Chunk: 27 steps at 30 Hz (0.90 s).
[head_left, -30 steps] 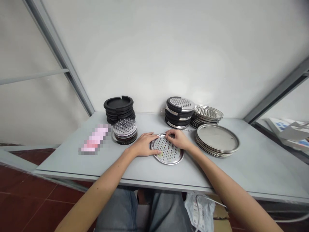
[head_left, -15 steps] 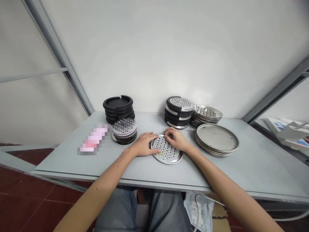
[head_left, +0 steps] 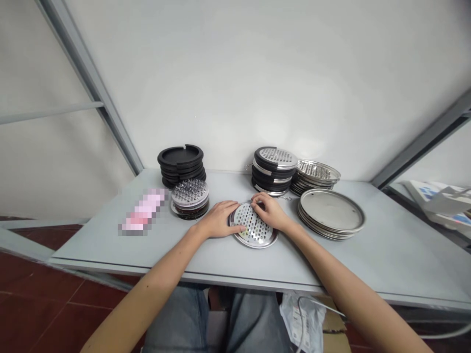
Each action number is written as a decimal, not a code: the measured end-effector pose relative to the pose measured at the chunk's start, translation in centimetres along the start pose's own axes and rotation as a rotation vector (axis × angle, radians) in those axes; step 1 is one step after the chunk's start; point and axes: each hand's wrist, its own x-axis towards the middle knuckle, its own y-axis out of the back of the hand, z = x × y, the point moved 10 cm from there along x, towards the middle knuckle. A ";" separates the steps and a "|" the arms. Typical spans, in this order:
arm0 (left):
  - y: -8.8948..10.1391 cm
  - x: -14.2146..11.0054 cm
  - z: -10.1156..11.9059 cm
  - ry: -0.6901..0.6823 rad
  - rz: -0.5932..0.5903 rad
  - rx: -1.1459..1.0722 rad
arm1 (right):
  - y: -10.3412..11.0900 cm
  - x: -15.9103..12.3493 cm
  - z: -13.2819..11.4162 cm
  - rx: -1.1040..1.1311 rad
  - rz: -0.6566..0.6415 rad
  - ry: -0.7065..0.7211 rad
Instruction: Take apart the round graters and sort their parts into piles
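Observation:
A round metal grater disc [head_left: 253, 230] lies in a shallow round metal plate [head_left: 262, 246] on the table in front of me. My left hand [head_left: 221, 219] grips the plate's left side, thumb over the disc and fingers stretched along the far rim. My right hand [head_left: 268, 211] has its fingers curled and pinched at the disc's far right edge; what lies right under the fingertips is hidden. To the left is a stack of grater discs [head_left: 190, 192] with raised teeth.
Black rings [head_left: 181, 156] are stacked at the back left. Behind my hands stands a stack of graters with black rims [head_left: 275, 157]. Toothed plates [head_left: 318, 170] and a pile of flat metal plates [head_left: 331, 211] are at the right. A blurred pink item [head_left: 145, 210] lies at left.
Both hands keep nearly the same places. The grater disc has shifted very slightly under them and catches the light differently.

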 end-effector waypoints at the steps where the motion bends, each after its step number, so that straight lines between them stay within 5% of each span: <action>1: 0.1 0.0 0.1 -0.002 0.002 -0.006 | 0.0 0.0 0.0 0.001 0.000 -0.001; 17: 0.8 0.2 0.2 0.014 0.049 -0.114 | 1.0 0.1 0.9 -0.041 0.078 -0.113; 27: 0.9 0.3 0.0 0.041 0.053 -0.169 | 1.3 0.1 2.1 0.130 0.095 -0.210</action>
